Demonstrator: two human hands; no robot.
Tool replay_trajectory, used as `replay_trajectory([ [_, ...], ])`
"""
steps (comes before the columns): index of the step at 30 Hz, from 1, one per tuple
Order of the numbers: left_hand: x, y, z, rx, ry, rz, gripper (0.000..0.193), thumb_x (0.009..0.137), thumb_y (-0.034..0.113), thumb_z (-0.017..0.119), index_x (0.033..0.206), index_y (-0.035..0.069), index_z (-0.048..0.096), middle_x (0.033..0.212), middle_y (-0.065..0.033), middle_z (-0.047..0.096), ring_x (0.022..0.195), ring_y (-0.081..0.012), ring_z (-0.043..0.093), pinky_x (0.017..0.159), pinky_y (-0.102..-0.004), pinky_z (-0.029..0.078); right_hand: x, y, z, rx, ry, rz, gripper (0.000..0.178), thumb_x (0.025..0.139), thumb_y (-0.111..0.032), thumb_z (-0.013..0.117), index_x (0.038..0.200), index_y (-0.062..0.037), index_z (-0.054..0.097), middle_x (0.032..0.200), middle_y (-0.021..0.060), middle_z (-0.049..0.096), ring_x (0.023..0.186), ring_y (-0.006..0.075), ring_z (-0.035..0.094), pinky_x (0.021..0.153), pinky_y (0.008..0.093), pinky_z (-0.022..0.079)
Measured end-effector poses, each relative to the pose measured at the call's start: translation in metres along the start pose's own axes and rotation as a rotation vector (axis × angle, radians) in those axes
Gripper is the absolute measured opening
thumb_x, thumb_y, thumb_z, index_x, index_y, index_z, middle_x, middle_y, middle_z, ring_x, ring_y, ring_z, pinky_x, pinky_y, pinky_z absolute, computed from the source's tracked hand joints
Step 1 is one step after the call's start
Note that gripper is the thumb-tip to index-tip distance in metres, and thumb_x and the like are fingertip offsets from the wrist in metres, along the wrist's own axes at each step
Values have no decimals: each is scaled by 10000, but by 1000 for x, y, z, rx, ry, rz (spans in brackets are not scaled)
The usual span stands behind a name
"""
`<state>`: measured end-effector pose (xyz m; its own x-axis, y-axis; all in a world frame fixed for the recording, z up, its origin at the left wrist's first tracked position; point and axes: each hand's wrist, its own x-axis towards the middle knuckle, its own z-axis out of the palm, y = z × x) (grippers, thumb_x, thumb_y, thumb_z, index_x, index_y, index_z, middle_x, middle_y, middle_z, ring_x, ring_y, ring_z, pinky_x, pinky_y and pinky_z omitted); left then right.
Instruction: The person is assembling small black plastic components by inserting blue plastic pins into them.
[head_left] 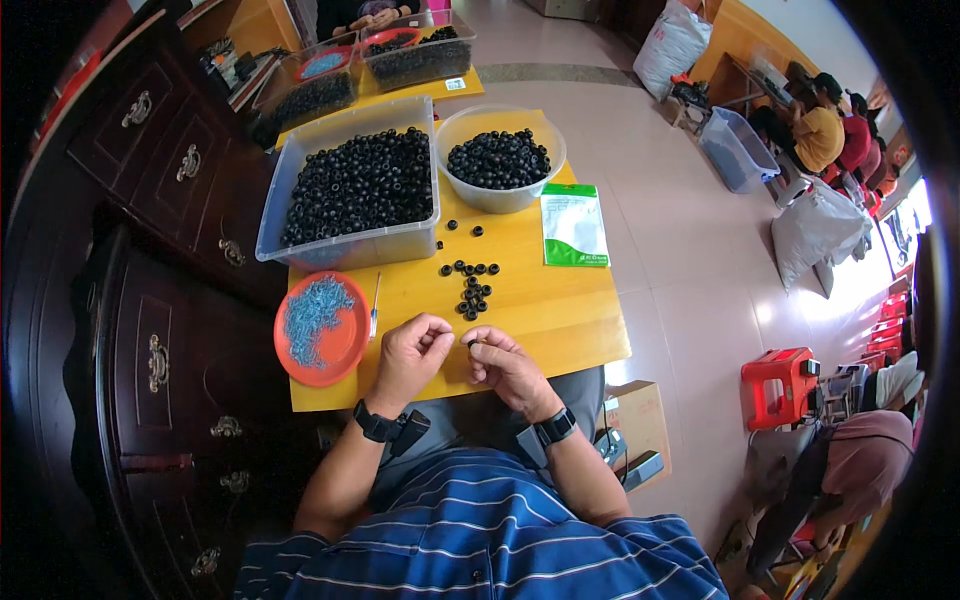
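Observation:
Just above the near edge of the yellow table, my right hand (508, 372) pinches a small black ring-shaped part (472, 343) between thumb and fingertips. Close to its left, my left hand (408, 358) is closed in a pinch; whatever its fingertips hold is too small to make out. Several loose black ring-shaped parts (472, 296) lie on the table ahead of both hands. An orange-red plate (348, 368) of small pale-blue slivers sits left of my left hand, with a thin pen-like tool (375, 310) between them.
A clear rectangular bin (350, 248) and a round clear tub (495, 200) hold many black parts on the yellow table (570, 325). A green-and-white packet (575, 228) lies at its right. Dark drawers (150, 340) stand left; other people (820, 130) sit at the right.

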<state>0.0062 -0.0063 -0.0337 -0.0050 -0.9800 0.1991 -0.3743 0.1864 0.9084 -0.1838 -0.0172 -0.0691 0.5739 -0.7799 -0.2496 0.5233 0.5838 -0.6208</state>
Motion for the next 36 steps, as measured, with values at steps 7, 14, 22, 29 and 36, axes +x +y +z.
replay_trajectory([
  [7, -15, 6, -4, -97, -30, -38, 55, 922, 21, 685, 967, -6, 668, 776, -33, 691, 682, -65, 644, 609, -233, 517, 2, 8, 10, 21, -28, 19, 148, 1002, -135, 597, 1145, -98, 609, 809, -40, 578, 679, 67, 558, 647, 230, 481],
  [14, -20, 6, -2, -62, 8, 34, 80, 921, 18, 682, 991, -17, 699, 856, -79, 715, 711, -100, 670, 617, -243, 524, 8, 22, 10, -8, 8, -9, 149, 1020, -157, 572, 1134, -79, 628, 822, -30, 611, 688, 65, 555, 647, 214, 471],
  [22, -26, 9, -5, -27, -6, 44, 165, 901, -52, 656, 1053, -29, 716, 983, -102, 731, 787, -130, 699, 702, -257, 556, 10, 28, 13, -32, 59, -59, 273, 1054, -243, 538, 1238, -67, 635, 864, -23, 624, 733, 73, 565, 676, 203, 465],
  [29, -23, 15, -6, -39, 57, 92, 166, 891, -62, 640, 1029, -27, 725, 905, -111, 716, 738, -155, 714, 652, -270, 563, 10, 30, 12, 109, -30, 18, 295, 1079, -249, 477, 1267, -57, 597, 938, -5, 655, 762, 95, 604, 721, 236, 512],
  [36, -26, 11, -13, -14, 100, 43, 93, 877, -64, 639, 948, -28, 687, 862, -92, 711, 717, -146, 713, 626, -257, 549, 9, 30, 8, 270, -136, 76, 239, 1073, -148, 496, 1288, -54, 543, 1094, 62, 704, 853, 135, 689, 824, 281, 577],
])
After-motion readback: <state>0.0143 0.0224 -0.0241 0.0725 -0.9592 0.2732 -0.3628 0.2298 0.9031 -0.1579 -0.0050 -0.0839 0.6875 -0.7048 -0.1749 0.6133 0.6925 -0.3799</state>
